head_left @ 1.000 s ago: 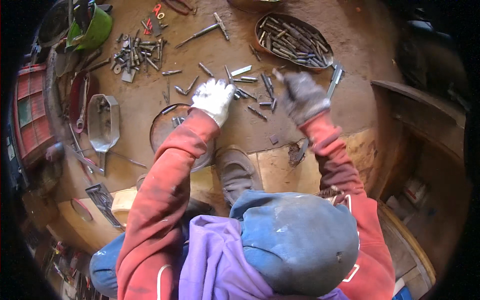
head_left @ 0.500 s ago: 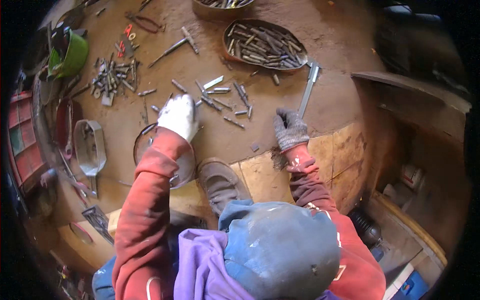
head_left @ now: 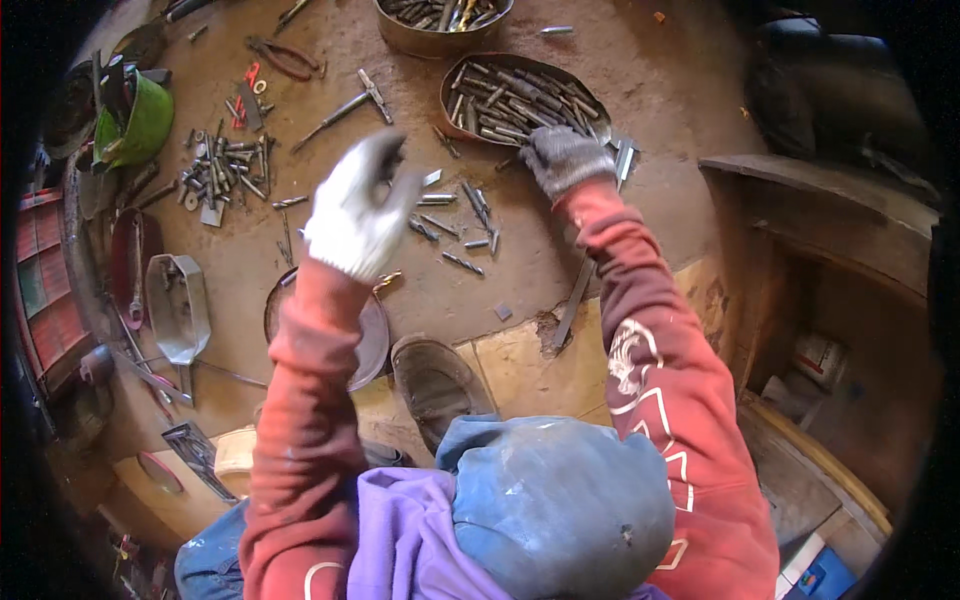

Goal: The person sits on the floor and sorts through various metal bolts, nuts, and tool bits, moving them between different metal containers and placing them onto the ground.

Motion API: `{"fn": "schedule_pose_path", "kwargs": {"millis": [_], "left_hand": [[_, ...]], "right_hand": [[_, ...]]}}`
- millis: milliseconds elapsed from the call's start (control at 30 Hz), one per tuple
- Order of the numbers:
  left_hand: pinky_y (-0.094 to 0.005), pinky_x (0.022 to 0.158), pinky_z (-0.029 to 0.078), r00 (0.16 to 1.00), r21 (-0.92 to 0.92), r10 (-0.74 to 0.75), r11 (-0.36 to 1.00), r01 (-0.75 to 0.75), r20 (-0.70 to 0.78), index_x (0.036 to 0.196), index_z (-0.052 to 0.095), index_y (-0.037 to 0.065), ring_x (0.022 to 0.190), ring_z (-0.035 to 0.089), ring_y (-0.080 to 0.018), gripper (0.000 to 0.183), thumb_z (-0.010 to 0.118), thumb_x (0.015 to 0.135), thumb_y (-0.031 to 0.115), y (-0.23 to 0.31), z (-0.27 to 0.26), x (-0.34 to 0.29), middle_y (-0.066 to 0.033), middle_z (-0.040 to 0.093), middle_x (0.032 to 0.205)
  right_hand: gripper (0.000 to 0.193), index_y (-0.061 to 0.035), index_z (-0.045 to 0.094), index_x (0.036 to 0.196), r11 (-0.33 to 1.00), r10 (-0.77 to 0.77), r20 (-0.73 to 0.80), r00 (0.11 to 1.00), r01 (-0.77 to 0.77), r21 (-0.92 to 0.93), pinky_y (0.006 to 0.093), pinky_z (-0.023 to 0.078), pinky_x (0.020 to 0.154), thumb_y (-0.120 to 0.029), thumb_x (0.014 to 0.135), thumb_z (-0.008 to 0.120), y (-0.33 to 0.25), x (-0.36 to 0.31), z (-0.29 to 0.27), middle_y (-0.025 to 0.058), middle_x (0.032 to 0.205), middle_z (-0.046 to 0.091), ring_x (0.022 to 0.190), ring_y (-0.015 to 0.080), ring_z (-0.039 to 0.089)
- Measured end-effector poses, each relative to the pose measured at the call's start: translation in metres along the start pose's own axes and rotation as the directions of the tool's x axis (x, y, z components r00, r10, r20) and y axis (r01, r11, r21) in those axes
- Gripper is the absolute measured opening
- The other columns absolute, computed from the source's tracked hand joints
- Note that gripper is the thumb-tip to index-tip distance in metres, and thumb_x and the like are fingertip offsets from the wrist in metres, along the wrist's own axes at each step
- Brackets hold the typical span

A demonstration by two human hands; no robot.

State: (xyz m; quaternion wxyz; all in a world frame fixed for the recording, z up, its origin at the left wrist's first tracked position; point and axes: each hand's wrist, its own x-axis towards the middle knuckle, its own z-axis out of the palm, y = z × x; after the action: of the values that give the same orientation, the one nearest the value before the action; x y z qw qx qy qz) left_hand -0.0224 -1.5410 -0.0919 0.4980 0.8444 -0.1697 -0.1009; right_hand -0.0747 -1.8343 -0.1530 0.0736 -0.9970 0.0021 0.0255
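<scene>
- Nearest, a worn brown shoe [head_left: 432,385] rests on the packed-earth floor [head_left: 660,120], beside a pale flat slab [head_left: 520,360].
- A round metal pan [head_left: 372,340] lies partly under the red sleeve.
- The left hand [head_left: 357,215], in a white knit glove, is raised with fingers loosely spread, holding nothing visible.
- Loose steel drill bits [head_left: 455,215] lie scattered on the floor between the hands.
- The right hand [head_left: 562,158], grey-gloved, is curled at the rim of an oval metal tray [head_left: 590,105] full of bits; I cannot tell whether it grips anything.
- Far left, a green bowl [head_left: 150,125].
</scene>
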Motion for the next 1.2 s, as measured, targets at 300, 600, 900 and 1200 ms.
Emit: {"fn": "schedule_pose_path", "kwargs": {"millis": [300, 600, 900, 1200], "left_hand": [[-0.0307, 0.089, 0.049, 0.9, -0.096, -0.419, 0.907, 0.409, -0.12, 0.122, 0.061, 0.001, 0.098, 0.063, -0.0175, 0.033, 0.065, 0.091, 0.01, -0.062, -0.029, -0.109, -0.0111, 0.067, 0.106], [-0.0452, 0.087, 0.051, 0.986, 0.246, 0.151, 0.961, -0.129, -0.07, 0.11, 0.066, 0.008, 0.097, 0.063, -0.0364, 0.028, 0.067, 0.083, 0.018, -0.045, 0.008, -0.011, -0.0161, 0.068, 0.102], [-0.052, 0.097, 0.04, 0.968, 0.565, 0.205, 0.787, -0.25, 0.143, 0.121, 0.057, 0.012, 0.12, 0.048, -0.0374, 0.044, 0.066, 0.079, 0.024, -0.077, 0.066, 0.076, -0.0153, 0.055, 0.126], [-0.0559, 0.115, 0.02, 0.959, 0.527, 0.182, 0.805, -0.273, 0.218, 0.139, 0.048, 0.014, 0.144, 0.023, -0.0399, 0.069, 0.066, 0.08, 0.042, -0.098, 0.061, 0.076, -0.0154, 0.036, 0.15]], "right_hand": [[0.03, -0.0088, 0.062, 0.109, 0.931, 0.359, -0.155, 0.921, -0.366, -0.018, 0.0483, 0.05, 0.086, -0.03, 0.088, 0.064, 0.033, 0.017, 0.004, 0.0174, 0.109, 0.065, 0.102, 0.0377, 0.063], [0.042, -0.0025, 0.065, 0.113, 0.881, 0.435, -0.048, 0.899, -0.414, 0.228, 0.0414, 0.05, 0.092, -0.035, 0.086, 0.07, -0.008, -0.048, 0.037, 0.0201, 0.106, 0.069, 0.101, 0.0337, 0.065], [0.034, -0.0084, 0.07, 0.109, 0.898, 0.376, -0.168, 0.911, -0.314, 0.307, 0.041, 0.052, 0.088, -0.036, 0.091, 0.061, 0.039, 0.057, -0.033, 0.0187, 0.1, 0.07, 0.099, 0.0376, 0.066], [0.055, -0.0142, 0.059, 0.132, 0.856, 0.491, -0.15, 0.858, -0.507, -0.097, 0.0435, 0.043, 0.104, -0.051, 0.091, 0.053, 0.123, 0.256, -0.02, 0.0155, 0.131, 0.06, 0.123, 0.0368, 0.055]]}}
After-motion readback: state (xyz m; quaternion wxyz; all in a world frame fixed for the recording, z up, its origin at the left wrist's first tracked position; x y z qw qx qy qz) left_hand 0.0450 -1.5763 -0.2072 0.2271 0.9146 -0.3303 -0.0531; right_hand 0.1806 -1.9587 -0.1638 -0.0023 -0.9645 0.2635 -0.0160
